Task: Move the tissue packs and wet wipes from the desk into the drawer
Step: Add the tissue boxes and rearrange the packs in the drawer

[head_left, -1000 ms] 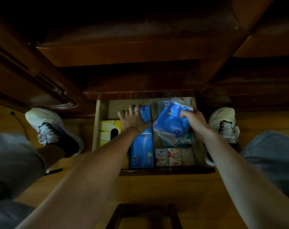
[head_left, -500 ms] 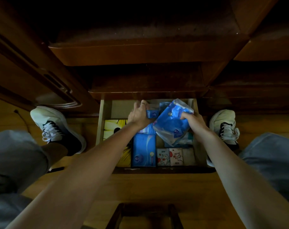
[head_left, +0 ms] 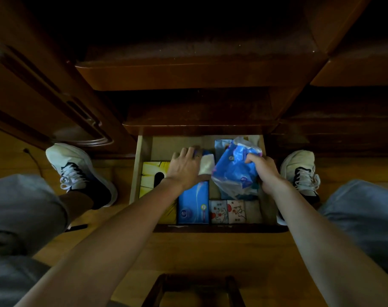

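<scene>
The open wooden drawer (head_left: 136,173) sits low between my feet. Inside lie a yellow tissue box (head_left: 149,173) at the left, a long blue tissue pack (head_left: 193,207) in the middle, and two small cartoon-printed packs (head_left: 226,211) at the front right. My left hand (head_left: 184,167) grips a blue pack whose pale end (head_left: 206,166) is tipped up at the drawer's middle back. My right hand (head_left: 264,171) holds a crinkled blue plastic bag of tissue packs (head_left: 230,171) over the right half, above another blue pack (head_left: 220,147).
Dark desk drawers and the desk edge (head_left: 188,76) overhang the open drawer. My white shoes stand on either side of it, the left shoe (head_left: 77,171) and the right shoe (head_left: 299,169). A dark wooden frame (head_left: 193,291) is at the bottom edge. A cable (head_left: 33,158) lies on the floor at left.
My left hand went from lying flat on the middle blue pack to gripping a pack at the back and tipping its end up. The bag in my right hand has sunk a little lower.
</scene>
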